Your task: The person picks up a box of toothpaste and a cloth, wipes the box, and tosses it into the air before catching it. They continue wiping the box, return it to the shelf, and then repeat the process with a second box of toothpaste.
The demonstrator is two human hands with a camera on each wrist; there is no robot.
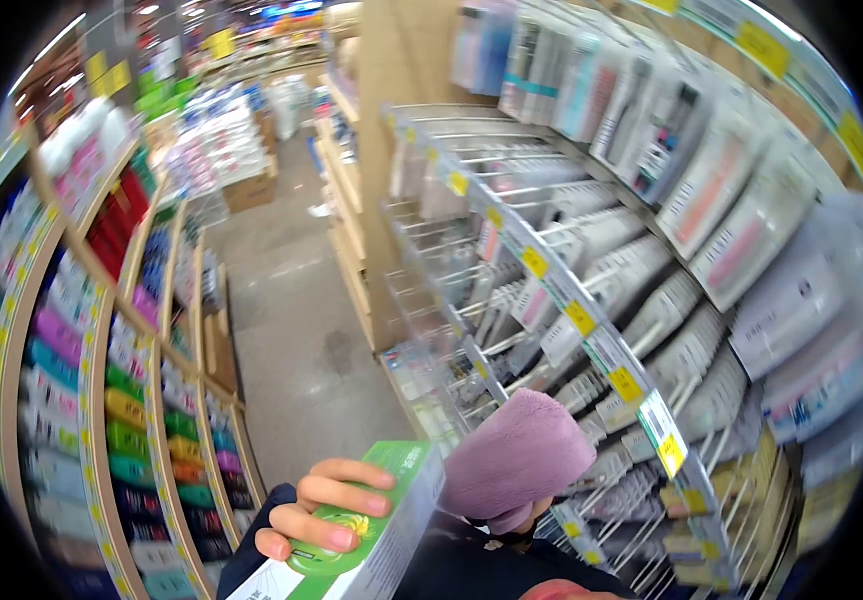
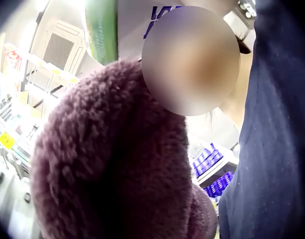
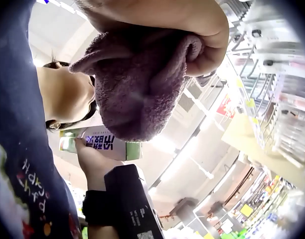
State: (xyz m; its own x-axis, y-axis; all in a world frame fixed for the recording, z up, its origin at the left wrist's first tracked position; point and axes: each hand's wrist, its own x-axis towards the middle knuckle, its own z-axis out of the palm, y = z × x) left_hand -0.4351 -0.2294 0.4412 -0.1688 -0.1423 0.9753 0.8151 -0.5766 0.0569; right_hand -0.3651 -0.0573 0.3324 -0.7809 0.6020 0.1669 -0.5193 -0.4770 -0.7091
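Note:
My left hand [image 1: 327, 505] grips a green and white carton [image 1: 392, 510], its fingers spread over the green face. In the right wrist view that carton [image 3: 103, 140] shows purple lettering, with the left hand [image 3: 95, 164] on it. A purple plush fabric item [image 1: 522, 455] stands right beside the carton in the head view. Above it in the right wrist view, my right hand [image 3: 182, 22] holds the plush [image 3: 137, 94] with fingers curled over a folded edge. The plush mostly hides this hand from the head camera. In the left wrist view the plush [image 2: 117, 149] fills the middle.
To the right, a rack [image 1: 592, 330] carries hanging packets on wire hooks with yellow price tags. Shelves of coloured packages [image 1: 122, 430] line the left side. Between them runs a grey aisle floor [image 1: 297, 340], with stacked goods [image 1: 212, 140] farther back.

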